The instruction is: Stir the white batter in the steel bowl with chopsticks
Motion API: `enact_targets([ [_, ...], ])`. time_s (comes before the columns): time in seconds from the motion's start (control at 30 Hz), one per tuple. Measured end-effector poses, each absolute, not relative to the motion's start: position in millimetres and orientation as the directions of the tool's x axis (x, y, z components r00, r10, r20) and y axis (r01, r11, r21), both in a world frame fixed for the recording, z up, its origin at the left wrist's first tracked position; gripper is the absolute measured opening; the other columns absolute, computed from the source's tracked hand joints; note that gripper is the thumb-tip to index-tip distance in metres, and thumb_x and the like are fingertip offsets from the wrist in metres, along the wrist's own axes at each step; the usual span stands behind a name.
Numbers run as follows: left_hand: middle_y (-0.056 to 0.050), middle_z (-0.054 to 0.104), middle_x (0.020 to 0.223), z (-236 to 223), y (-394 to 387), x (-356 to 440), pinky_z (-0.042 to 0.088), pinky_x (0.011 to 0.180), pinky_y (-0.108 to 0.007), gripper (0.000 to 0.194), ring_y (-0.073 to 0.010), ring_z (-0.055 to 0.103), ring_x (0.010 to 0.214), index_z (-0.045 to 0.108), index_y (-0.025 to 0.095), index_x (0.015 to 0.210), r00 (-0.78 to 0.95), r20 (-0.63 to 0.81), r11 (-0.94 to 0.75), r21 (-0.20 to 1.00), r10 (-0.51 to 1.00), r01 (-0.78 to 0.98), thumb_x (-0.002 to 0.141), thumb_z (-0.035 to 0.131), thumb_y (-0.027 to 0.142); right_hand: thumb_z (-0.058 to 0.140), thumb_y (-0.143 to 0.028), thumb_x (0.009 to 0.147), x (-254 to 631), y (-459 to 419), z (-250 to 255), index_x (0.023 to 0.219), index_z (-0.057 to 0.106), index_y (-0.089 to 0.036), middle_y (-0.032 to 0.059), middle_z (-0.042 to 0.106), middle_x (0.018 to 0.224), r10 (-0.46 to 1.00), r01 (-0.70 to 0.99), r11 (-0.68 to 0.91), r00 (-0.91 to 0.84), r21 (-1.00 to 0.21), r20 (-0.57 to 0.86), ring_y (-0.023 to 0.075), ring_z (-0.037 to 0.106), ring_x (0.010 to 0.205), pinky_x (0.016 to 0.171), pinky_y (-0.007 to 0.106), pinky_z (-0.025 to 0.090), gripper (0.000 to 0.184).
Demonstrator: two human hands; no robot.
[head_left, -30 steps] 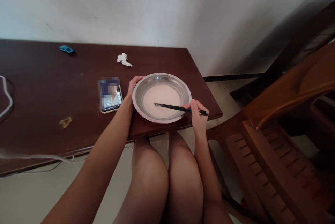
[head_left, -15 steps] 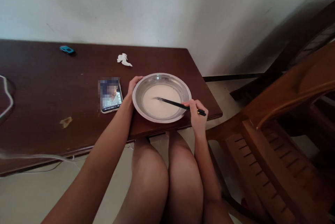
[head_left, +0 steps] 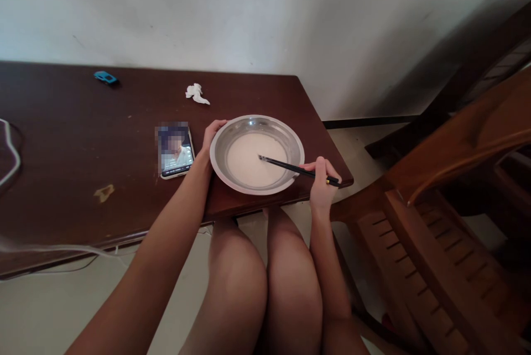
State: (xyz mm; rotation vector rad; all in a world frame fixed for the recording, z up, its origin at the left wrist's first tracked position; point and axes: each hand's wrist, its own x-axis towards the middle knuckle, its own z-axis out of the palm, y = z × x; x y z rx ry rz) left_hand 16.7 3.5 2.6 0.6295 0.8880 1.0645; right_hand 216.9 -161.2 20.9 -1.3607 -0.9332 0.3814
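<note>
A wide metal bowl (head_left: 215, 151) stands near the front right of the dark wooden table, with a pale, milky liquid (head_left: 249, 164) in its bottom. My left hand (head_left: 212, 135) grips the bowl's left rim, its fingers partly hidden behind the wall. Closed around a pair of black chopsticks (head_left: 290, 167), my right hand (head_left: 324, 183) is at the bowl's right side. The chopsticks slant over the right rim, and their tips meet the liquid near the middle.
Left of the bowl lies a phone (head_left: 176, 150) with a lit screen. Crumpled white tissue (head_left: 196, 94) and a blue toy car (head_left: 105, 78) rest farther back on the table (head_left: 136, 100). White cable (head_left: 10, 150) runs along the left. A wooden chair (head_left: 415, 233) stands at the right.
My right hand has shifted to the right with the chopsticks, and their tips have moved right through the liquid. My left hand and the bowl stay put.
</note>
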Motion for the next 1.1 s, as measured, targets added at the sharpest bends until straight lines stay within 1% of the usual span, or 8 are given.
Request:
enact_targets([
  [0.1,-0.001,0.062,0.054,1.3,4.0,16.4,0.051,0.066,-0.028,0.021,-0.0195,0.063,0.069,0.062,0.018,0.065,0.197,-0.298,0.356,0.817,0.934,-0.453,0.078,0.046,0.023,0.045,-0.04,0.087,214.9,-161.8,22.5,0.056,0.057,-0.02,-0.0019,0.062,0.055,0.793,0.229,0.227,0.521,-0.947,0.316,0.0133,0.061,0.06,0.07,0.03,0.049,0.039],
  [0.2,0.0,0.061,0.053,0.8,4.4,16.4,0.051,0.063,-0.027,0.023,-0.018,0.062,0.066,0.062,0.018,0.064,0.18,-0.299,0.348,0.82,0.937,-0.453,0.079,0.046,0.022,0.049,-0.04,0.085,214.0,-160.9,22.1,0.062,0.062,-0.021,0.0007,0.068,0.066,0.857,0.283,0.195,0.417,-0.939,0.303,0.0153,0.062,0.072,0.076,0.032,0.048,0.032],
  [0.4,0.0,0.06,0.052,-0.9,6.6,16.5,0.051,0.064,-0.025,0.027,-0.0163,0.061,0.065,0.063,0.017,0.062,0.185,-0.299,0.352,0.814,0.936,-0.462,0.081,0.044,0.021,0.046,-0.042,0.086,217.8,-161.4,19.7,0.056,0.057,-0.021,-0.0021,0.06,0.057,0.743,0.226,0.232,0.586,-0.946,0.322,0.0137,0.061,0.062,0.072,0.032,0.049,0.038],
  [0.57,0.001,0.06,0.052,-3.3,9.0,16.4,0.05,0.063,-0.024,0.03,-0.0151,0.061,0.063,0.063,0.017,0.061,0.185,-0.283,0.337,0.827,0.941,-0.45,0.082,0.042,0.02,0.049,-0.039,0.086,215.0,-160.5,20.2,0.063,0.064,-0.021,0.0006,0.067,0.067,0.86,0.265,0.225,0.399,-0.938,0.319,0.0159,0.064,0.077,0.077,0.032,0.049,0.033],
  [0.67,0.0,0.061,0.053,-2.6,9.2,16.7,0.051,0.067,-0.025,0.029,-0.0167,0.063,0.069,0.063,0.017,0.061,0.177,-0.295,0.344,0.82,0.939,-0.458,0.082,0.042,0.02,0.048,-0.039,0.086,216.2,-160.3,20.2,0.061,0.063,-0.021,0.0007,0.068,0.068,0.805,0.319,0.21,0.48,-0.924,0.348,0.0156,0.062,0.076,0.079,0.033,0.047,0.034],
  [0.77,-0.001,0.062,0.054,-1.2,9.0,17.0,0.051,0.07,-0.027,0.028,-0.0182,0.064,0.073,0.062,0.018,0.062,0.176,-0.319,0.365,0.811,0.931,-0.457,0.082,0.042,0.019,0.045,-0.04,0.087,217.2,-161.2,20.4,0.054,0.058,-0.021,-0.0013,0.064,0.058,0.732,0.24,0.245,0.59,-0.939,0.342,0.0139,0.061,0.063,0.074,0.032,0.048,0.041],
  [0.97,-0.001,0.064,0.056,-2.4,8.3,16.1,0.053,0.072,-0.029,0.024,-0.021,0.065,0.076,0.062,0.019,0.064,0.197,-0.294,0.353,0.821,0.935,-0.449,0.08,0.044,0.022,0.05,-0.038,0.085,213.1,-161.1,21.6,0.062,0.063,-0.021,0.0012,0.07,0.07,0.873,0.275,0.207,0.381,-0.939,0.304,0.0153,0.064,0.076,0.079,0.032,0.047,0.032],
  [1.1,-0.001,0.063,0.054,-3.1,7.1,15.6,0.053,0.072,-0.029,0.023,-0.0207,0.065,0.076,0.061,0.02,0.062,0.21,-0.272,0.34,0.82,0.939,-0.461,0.079,0.045,0.022,0.048,-0.041,0.086,216.3,-161.7,20.6,0.058,0.061,-0.021,0.0003,0.067,0.065,0.755,0.289,0.206,0.56,-0.935,0.34,0.015,0.062,0.07,0.078,0.034,0.047,0.037],
])
